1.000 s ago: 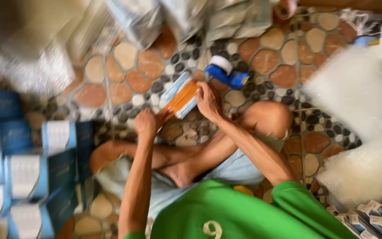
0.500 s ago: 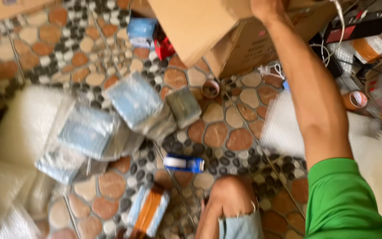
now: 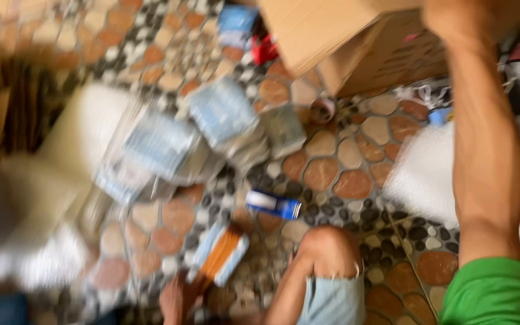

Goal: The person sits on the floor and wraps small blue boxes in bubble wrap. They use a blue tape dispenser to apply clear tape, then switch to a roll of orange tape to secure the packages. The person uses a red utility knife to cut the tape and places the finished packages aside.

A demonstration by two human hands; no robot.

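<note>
Cardboard fills the top of the view: one large brown box (image 3: 332, 36) with its flaps open stands on the pebble-patterned floor (image 3: 338, 162), and the right hand (image 3: 446, 15) reaches up to its upper edge. That hand is cut by the frame and blurred, so whether its grip is closed on the flap or only resting there cannot be told. The bare right arm (image 3: 485, 162) runs down to a green sleeve (image 3: 492, 292) at the lower right corner.

At the bottom edge, the left hand (image 3: 176, 298) lies on the floor with its fingers loosely spread, clamped on nothing; just beside it, touching or almost touching the fingertips, lies one flat orange-and-blue packet (image 3: 221, 256). One small blue-and-white carton (image 3: 275, 204) lies apart from it, near the person's bent knee (image 3: 326, 247).

Further up the floor about three clear bags of blue-and-white goods (image 3: 221, 114) overlap in a loose heap; the blur hides an exact count. Two sheets of white padding show: one (image 3: 85, 144) at the left, one (image 3: 428, 174) at the right under the arm.

Bare floor lies between the knee, the carton and the box; the left side is crowded by padding and bags.
</note>
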